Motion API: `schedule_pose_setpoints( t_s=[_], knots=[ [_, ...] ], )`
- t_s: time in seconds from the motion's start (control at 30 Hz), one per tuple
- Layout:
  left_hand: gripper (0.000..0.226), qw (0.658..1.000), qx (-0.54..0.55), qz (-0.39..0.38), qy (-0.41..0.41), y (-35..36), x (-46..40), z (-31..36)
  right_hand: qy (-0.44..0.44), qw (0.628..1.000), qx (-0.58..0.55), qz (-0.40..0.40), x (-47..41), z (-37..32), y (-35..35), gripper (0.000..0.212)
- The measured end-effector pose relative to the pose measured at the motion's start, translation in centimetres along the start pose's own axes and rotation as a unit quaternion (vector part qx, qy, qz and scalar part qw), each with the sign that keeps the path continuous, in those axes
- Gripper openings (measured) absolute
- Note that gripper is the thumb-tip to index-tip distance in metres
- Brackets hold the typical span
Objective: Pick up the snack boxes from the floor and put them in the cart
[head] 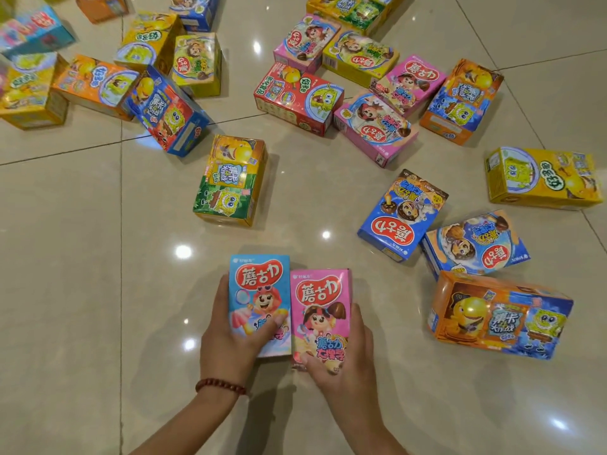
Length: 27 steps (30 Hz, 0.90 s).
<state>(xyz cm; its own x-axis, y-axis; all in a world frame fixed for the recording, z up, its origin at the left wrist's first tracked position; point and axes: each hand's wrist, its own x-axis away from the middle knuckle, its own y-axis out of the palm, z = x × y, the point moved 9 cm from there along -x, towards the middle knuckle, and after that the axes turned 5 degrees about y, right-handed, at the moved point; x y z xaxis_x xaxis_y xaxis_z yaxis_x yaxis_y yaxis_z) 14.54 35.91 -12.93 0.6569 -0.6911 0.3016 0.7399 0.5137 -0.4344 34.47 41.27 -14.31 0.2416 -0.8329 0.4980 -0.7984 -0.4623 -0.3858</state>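
My left hand [230, 336] grips a blue snack box [259, 300], my right hand [345, 353] a pink one [320, 310]; many boxes remain on the floor [98, 290] ahead, no cart visible.

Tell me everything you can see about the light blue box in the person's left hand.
The light blue box looks like glossy printed cardboard, closed and undamaged. Its front faces the camera, with a red label bearing white characters near the top and a cartoon figure in a pink hat below. The left hand grips its lower part, thumb across the front. Its right edge meets the pink box, which the right hand holds. Whether its hidden bottom edge touches the floor cannot be told.
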Motion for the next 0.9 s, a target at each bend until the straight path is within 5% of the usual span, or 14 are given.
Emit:
schedule_pose_setpoints(
  t_s=[0.3, 0.9],
  knots=[
    [0.089, 0.997, 0.041, -0.011, 0.058, -2.7, -1.3, 8.1, -0.046, 0.998, -0.034, 0.023, -2.8, -7.9, -5.4, 0.083],
    [0.087, 0.986, 0.129, 0.084, 0.061, -25.4, 11.4, 41.1, -0.107, 0.986, -0.116, -0.058, 16.6, -43.9, -18.5, 0.066]
  ],
)
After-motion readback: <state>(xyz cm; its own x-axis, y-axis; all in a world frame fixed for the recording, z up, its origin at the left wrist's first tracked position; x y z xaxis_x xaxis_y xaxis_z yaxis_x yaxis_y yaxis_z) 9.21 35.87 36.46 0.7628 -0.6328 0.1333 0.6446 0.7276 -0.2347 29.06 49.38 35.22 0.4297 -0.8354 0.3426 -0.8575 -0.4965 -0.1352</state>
